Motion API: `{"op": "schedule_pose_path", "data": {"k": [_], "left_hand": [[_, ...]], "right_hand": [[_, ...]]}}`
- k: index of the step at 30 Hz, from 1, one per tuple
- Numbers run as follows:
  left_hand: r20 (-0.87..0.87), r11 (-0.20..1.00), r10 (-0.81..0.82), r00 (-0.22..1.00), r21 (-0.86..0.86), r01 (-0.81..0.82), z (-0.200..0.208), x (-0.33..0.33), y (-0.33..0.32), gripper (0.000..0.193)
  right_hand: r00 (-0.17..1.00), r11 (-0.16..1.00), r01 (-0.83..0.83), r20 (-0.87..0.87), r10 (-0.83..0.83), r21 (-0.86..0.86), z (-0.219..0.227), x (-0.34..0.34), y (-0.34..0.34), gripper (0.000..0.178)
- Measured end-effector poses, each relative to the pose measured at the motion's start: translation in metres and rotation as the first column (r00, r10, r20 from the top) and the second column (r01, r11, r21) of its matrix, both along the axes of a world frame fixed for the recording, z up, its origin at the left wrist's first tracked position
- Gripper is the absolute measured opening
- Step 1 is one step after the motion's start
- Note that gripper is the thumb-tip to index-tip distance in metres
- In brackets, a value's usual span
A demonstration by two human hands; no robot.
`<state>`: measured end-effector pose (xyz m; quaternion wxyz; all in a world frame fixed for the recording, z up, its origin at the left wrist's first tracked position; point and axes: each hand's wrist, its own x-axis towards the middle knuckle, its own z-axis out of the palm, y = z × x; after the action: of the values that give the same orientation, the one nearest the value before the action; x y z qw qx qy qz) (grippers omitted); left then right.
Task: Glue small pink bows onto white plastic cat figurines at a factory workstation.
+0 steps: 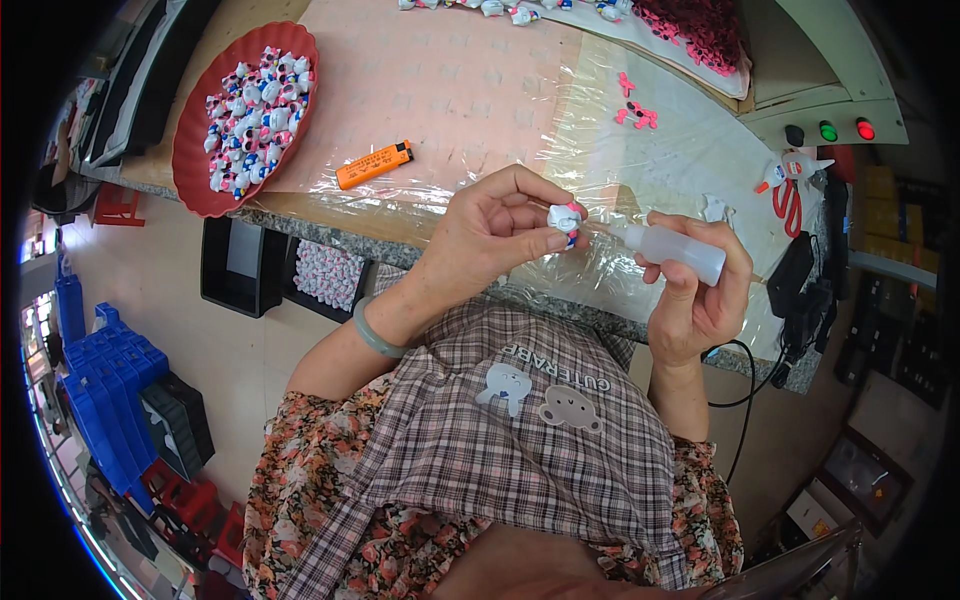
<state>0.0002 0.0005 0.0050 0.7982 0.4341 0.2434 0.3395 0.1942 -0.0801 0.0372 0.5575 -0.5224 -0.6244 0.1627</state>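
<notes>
Between the thumb and fingers of my left hand (490, 232) is a small white figurine (565, 222) with pink and blue parts. My right hand (705, 295) is wrapped round a translucent white squeeze bottle (680, 252), held sideways. The bottle's thin nozzle points left at the figurine, close to its side; I cannot tell whether they touch. Both hands are above the near edge of the plastic-covered table (460, 90). Several small pink pieces (636, 115) lie on the white sheet beyond my right hand.
A red scalloped dish (190, 160) of figurines stands at the left, an orange lighter (375, 165) nearby. Far right are a pile of pink pieces (700, 35), red-handled scissors (788, 210) and a glue bottle (800, 165). Black trays (240, 265) sit below the table's left edge.
</notes>
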Motion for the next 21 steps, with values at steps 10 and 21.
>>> {"op": "schedule_pose_path", "data": {"k": [10,21], "left_hand": [[0.015,0.999,0.033,0.999,0.015,-0.033,-0.0064,0.0,0.0012,0.027],[0.007,1.0,0.021,1.0,0.022,-0.021,-0.0048,0.0007,0.0003,0.026]], "right_hand": [[1.0,1.0,-0.007,0.03,0.007,-0.001,-0.0002,-0.0006,-0.0011,0.032],[0.991,1.0,-0.015,-0.13,0.014,-0.002,-0.0041,-0.0052,0.0008,0.036]]}}
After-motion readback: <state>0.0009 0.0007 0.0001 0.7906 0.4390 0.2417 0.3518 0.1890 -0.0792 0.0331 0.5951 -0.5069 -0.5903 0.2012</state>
